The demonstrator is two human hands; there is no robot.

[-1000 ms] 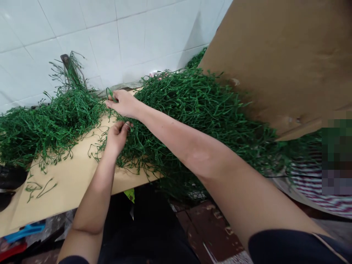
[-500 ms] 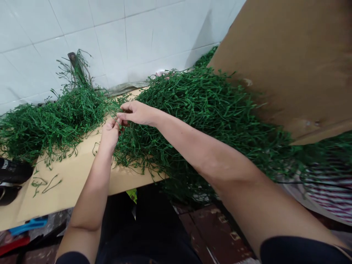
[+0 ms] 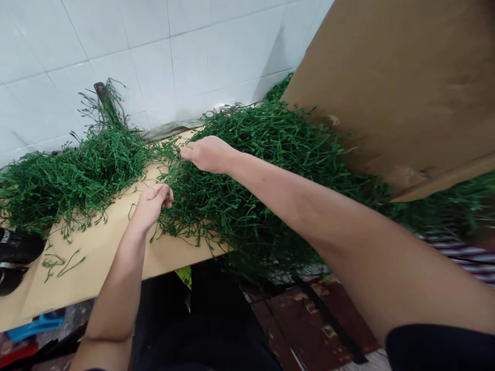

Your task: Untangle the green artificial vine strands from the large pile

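My left hand (image 3: 155, 202) is closed with thumb and finger pinched together, above the cardboard sheet (image 3: 104, 257) at the near edge of the large green heap. What it pinches is too small to make out. My right hand (image 3: 207, 153) is closed too, higher and further right, over the left end of the large heap of thin green branching stems (image 3: 266, 170). A few thin green stems (image 3: 169, 150) reach out leftward from its fingertips. The second heap of green stems (image 3: 81, 170) lies on the cardboard to the left. Two or so loose stems (image 3: 69, 264) lie at the front left.
A tall brown cardboard panel (image 3: 394, 93) leans over the right side. White wall tiles (image 3: 150, 67) rise behind. An upright dark stick (image 3: 101, 93) stands by the left heap. A black object (image 3: 19, 247) sits at the left edge, above a blue item (image 3: 36, 325) lower down.
My hands have come apart: the right has moved slightly right and up, the left downward. The view has shifted a little.
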